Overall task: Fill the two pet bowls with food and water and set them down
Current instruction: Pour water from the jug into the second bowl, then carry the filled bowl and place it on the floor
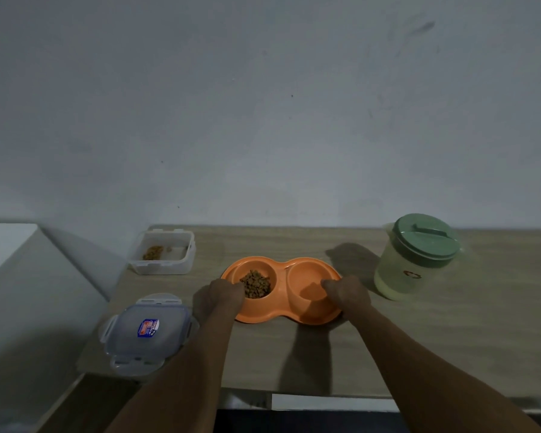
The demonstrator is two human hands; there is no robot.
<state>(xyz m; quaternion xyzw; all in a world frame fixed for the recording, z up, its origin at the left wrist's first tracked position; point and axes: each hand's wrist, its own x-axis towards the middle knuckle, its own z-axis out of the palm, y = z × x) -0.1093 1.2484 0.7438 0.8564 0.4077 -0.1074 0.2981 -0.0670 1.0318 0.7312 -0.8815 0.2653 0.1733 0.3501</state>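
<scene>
An orange double pet bowl [283, 317] sits on the wooden table. Its left well holds brown kibble [256, 284]; the right well [306, 278] looks orange inside, and I cannot tell whether it holds water. My left hand [222, 295] grips the dish's left rim, fingers curled over the edge. My right hand [345, 292] grips the right rim the same way. A clear jug with a green lid [416, 257] stands to the right, holding pale liquid. An open clear food container [164, 253] with a little kibble left sits at the back left.
The container's clear lid [147, 331] with a blue label lies at the table's front left corner. A grey wall rises right behind the table [450, 339]. A white surface [3, 245] stands at the far left, beyond the table edge.
</scene>
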